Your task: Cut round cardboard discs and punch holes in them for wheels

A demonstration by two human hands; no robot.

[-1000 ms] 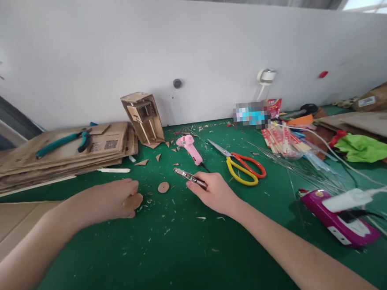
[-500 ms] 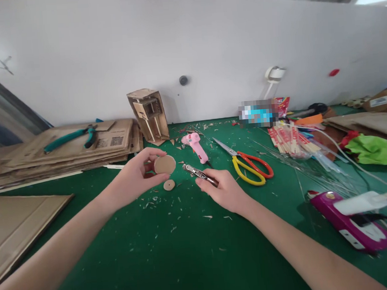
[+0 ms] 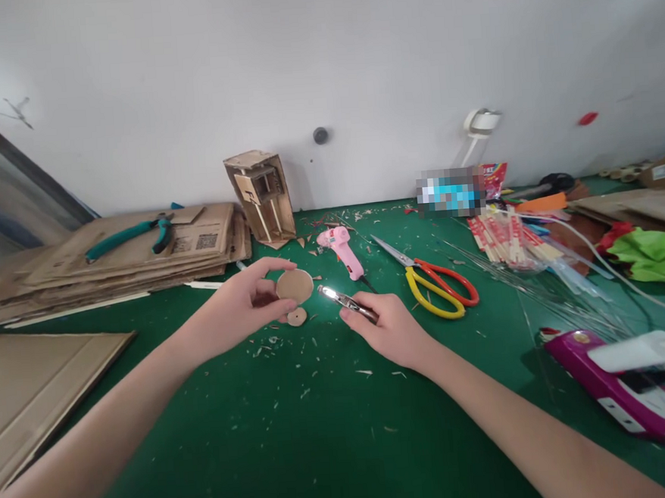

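Between its thumb and fingers, my left hand (image 3: 249,300) holds a round cardboard disc (image 3: 295,287) by its left edge, raised above the green table. My right hand (image 3: 386,321) is closed round a slim, shiny metal utility knife (image 3: 340,298). Its tip points up and left, a short gap from the disc, and catches a bright glint; I cannot make out a blade. A smaller cardboard disc (image 3: 297,317) with a centre hole lies on the table, just below the held one and partly covered by my left fingers.
Beyond my hands lie a pink glue gun (image 3: 341,252) and scissors (image 3: 434,278) with red and yellow handles. A cardboard box model (image 3: 261,197) stands near the wall. Pliers (image 3: 127,239) rest on stacked cardboard (image 3: 191,263). A purple power strip (image 3: 621,388) sits at right. Scraps litter the table.
The view has shifted slightly, so the whole scene sits a little to the right. The held disc and the utility knife have come somewhat closer together, and the knife's tip now glints.
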